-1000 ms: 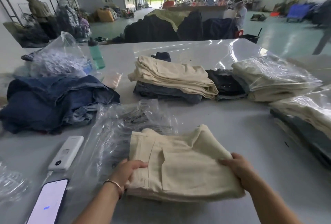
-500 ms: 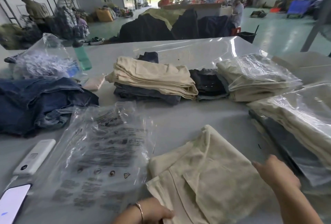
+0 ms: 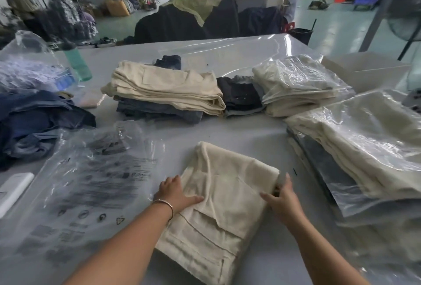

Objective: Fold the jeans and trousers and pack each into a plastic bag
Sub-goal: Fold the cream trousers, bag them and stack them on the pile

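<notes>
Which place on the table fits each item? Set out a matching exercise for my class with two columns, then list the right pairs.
Items:
1. cream trousers
2. printed plastic bag
3. blue jeans heap
4. green bottle

Places:
A. far left, standing upright
B. under both hands
C. flat, just left of the left hand
D. left edge, unfolded pile

Pairs: 1-B, 2-C, 3-D, 4-A

Both forearms reach forward, left hand resting flat, right hand pinching with curled fingers.
</notes>
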`<state>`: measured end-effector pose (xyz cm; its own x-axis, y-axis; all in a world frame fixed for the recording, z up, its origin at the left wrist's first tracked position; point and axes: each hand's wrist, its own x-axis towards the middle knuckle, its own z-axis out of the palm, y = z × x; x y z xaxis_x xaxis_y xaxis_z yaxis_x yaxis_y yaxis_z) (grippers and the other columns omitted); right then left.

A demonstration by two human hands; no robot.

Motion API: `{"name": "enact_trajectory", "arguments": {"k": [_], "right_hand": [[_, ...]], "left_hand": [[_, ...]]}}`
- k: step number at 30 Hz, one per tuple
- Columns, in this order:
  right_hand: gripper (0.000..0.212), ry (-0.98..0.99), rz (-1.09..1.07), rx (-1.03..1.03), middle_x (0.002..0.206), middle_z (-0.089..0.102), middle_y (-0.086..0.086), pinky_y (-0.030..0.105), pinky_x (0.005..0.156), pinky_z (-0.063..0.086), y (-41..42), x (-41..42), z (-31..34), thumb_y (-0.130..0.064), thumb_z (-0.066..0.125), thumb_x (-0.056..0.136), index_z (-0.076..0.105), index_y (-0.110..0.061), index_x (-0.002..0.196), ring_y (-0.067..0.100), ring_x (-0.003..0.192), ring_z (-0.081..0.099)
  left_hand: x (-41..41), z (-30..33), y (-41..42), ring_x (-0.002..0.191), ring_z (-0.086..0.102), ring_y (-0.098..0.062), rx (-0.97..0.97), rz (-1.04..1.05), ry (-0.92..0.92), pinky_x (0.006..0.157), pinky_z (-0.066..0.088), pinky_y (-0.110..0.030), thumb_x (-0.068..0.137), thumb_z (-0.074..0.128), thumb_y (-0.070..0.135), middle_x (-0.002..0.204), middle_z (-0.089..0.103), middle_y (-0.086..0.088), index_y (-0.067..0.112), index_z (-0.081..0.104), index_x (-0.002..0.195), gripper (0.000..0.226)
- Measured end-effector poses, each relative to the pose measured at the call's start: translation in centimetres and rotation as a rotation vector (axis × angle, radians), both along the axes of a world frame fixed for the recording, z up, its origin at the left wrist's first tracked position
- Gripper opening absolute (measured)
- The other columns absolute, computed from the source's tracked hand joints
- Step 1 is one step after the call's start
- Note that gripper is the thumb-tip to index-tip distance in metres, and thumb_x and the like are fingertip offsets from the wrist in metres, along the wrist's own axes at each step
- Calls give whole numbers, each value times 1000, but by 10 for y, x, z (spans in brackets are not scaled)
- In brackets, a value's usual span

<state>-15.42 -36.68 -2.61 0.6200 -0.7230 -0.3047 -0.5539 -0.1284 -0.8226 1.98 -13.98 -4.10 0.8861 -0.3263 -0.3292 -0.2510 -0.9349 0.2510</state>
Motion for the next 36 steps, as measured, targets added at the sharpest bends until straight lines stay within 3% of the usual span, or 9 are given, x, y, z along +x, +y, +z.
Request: {"name": "enact_trajectory", "arguments": {"k": [5,12,18,21,24,26,30,33,36], "right_hand": [[44,48,-85,255,76,65,15,37,50,55,21,-7,-7,-18,81,71,52,6,93,26,58,65],[15,171,90,-9,89,69,14,41,75,56,-1,23,8,-15,68,81,64,-3,89,30,79,64],[57,312,532,-449,123,59,14,35,81,43,45,66,35,-58,51,87,42,-15,124,34,109,57],[115,523,685,-654,136,45,14,51,98,36,99,60,23,-86,51,61,19,-12,143,34,123,46],[132,621,669,-784,146,26,24,66,104,19,130,53,8,-88,50,56,2,-6,148,41,134,27],[138,673,650,-797,150,16,28,71,104,10,139,53,1,-86,55,53,-4,-4,148,45,139,16],[126,749,585,-798,152,10,30,74,104,8,150,61,-2,-72,60,65,-6,-4,148,48,140,9],[98,728,497,-774,150,20,28,69,105,20,152,66,0,-56,52,81,2,-5,148,47,138,19],[63,725,427,-851,146,30,27,65,102,31,157,70,-4,-28,39,94,12,-4,146,46,133,30]], "left_hand": [[-19,-6,-8,112,58,-29,-82,203,40,86,47,-32,66,70,68,125,58,-11,9,46,121,85],[-64,-2,-32,115,56,-33,-249,275,287,91,44,-32,89,52,34,126,57,-18,2,45,124,48],[-90,-2,-13,97,65,-20,-264,82,383,78,49,-27,89,58,34,115,67,-13,10,65,115,36],[-98,2,7,50,62,-12,-556,225,638,49,53,-27,93,52,9,75,67,-13,5,62,98,12],[-95,11,43,48,63,-7,-728,226,861,43,50,-21,93,42,-6,66,65,1,14,57,92,25],[-82,16,73,56,64,-4,-692,170,672,49,50,-19,92,48,-1,78,66,4,17,60,97,22],[-43,37,159,68,55,-3,-326,-72,-128,68,47,-21,76,62,21,75,59,14,26,64,78,5],[-37,40,224,63,53,-2,-102,-235,3,63,45,-22,63,65,33,66,57,12,23,58,72,16],[-48,27,270,87,54,-14,180,-582,81,74,44,-29,62,69,46,94,57,8,24,56,87,35]]}}
